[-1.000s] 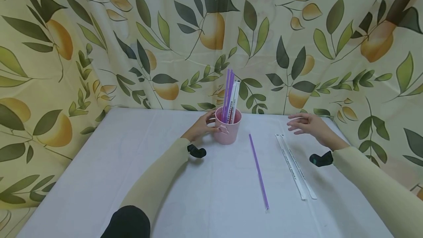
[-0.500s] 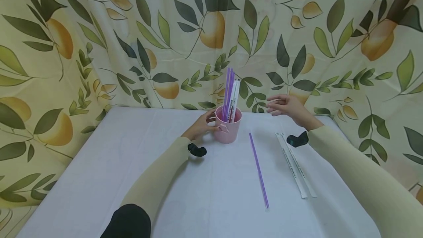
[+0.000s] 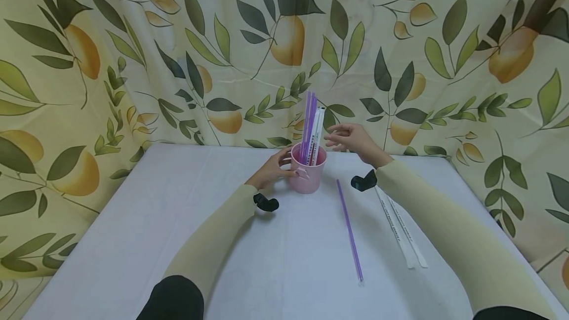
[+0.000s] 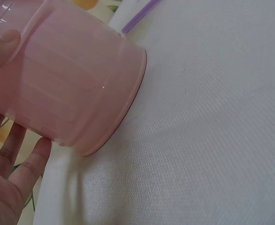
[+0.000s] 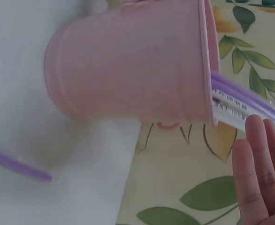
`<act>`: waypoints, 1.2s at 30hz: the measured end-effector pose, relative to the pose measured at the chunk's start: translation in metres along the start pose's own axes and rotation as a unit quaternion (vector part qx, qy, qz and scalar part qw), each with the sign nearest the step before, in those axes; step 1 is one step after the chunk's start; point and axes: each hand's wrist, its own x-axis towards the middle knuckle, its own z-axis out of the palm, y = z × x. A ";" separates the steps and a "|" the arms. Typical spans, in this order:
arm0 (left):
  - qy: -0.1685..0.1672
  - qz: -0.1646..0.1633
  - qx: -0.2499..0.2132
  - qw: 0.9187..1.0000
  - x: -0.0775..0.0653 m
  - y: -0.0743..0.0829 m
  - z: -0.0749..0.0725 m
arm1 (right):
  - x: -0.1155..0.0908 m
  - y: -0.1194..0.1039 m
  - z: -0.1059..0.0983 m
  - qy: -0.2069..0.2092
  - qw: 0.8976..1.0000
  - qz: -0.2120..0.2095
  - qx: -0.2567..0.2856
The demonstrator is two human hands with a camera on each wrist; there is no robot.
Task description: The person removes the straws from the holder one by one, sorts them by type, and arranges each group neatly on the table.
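A pink cup (image 3: 306, 182) with a small handle stands upright near the table's far edge. Purple straws (image 3: 306, 122) and white straws in printed paper wrappers (image 3: 316, 132) lean inside it, sticking up past the rim. My left hand (image 3: 269, 170) holds the cup from its left side; in the left wrist view the thumb lies on the pink wall and the fingers curve behind it. My right hand (image 3: 353, 142) hovers just right of the straws, above rim height, holding nothing. In the right wrist view its extended fingers (image 5: 255, 176) overlap the white wrapped straws.
One purple straw (image 3: 350, 233) lies on the white table (image 3: 178, 241) right of the cup. Beyond it, two white wrapped straws (image 3: 394, 228) lie side by side, partly under the right forearm. A leaf-and-fruit patterned curtain (image 3: 262, 93) hangs behind the table.
My right hand has moved left and up, from above the two white wrapped straws on the table to beside the straws in the cup. The left hand and cup have stayed put.
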 end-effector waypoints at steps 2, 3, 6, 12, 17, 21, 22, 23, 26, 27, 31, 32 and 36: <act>0.000 0.001 0.000 1.000 0.000 0.000 0.000 | 0.003 -0.003 0.005 0.000 1.000 0.000 0.004; -0.001 0.002 0.000 1.000 0.000 0.000 0.000 | 0.004 -0.004 0.007 -0.003 1.000 -0.002 0.007; -0.002 0.002 0.002 1.000 0.000 0.000 0.000 | 0.007 -0.009 0.011 -0.012 1.000 -0.003 0.015; -0.004 0.008 -0.002 1.000 0.001 -0.003 0.000 | 0.013 -0.014 0.020 -0.016 0.999 0.008 0.033; -0.003 0.009 0.001 1.000 0.001 -0.003 0.000 | 0.017 -0.020 0.025 -0.014 0.999 0.023 0.034; -0.003 0.013 0.003 1.000 0.002 -0.002 -0.001 | 0.018 -0.025 0.029 -0.009 0.999 0.032 0.034; -0.003 0.014 0.003 1.000 0.001 -0.002 -0.001 | 0.019 -0.026 0.030 -0.008 0.999 0.033 0.034; -0.002 0.014 0.004 1.000 0.001 -0.002 -0.001 | 0.019 -0.026 0.030 -0.008 0.999 0.033 0.036; -0.001 0.009 0.005 1.000 0.001 -0.001 0.000 | 0.021 -0.027 0.033 -0.011 0.999 0.031 0.039; -0.001 0.008 0.006 1.000 0.001 -0.001 0.000 | 0.021 -0.027 0.034 -0.011 0.999 0.030 0.037; -0.002 0.005 0.008 1.000 0.001 -0.001 0.000 | 0.024 -0.026 0.038 -0.014 0.999 0.029 0.035; -0.002 0.006 0.007 1.000 0.001 -0.001 0.000 | 0.025 -0.026 0.039 -0.011 0.999 0.030 0.038; -0.002 0.010 0.006 1.000 0.002 -0.002 -0.001 | 0.027 -0.028 0.043 -0.003 0.998 0.033 0.045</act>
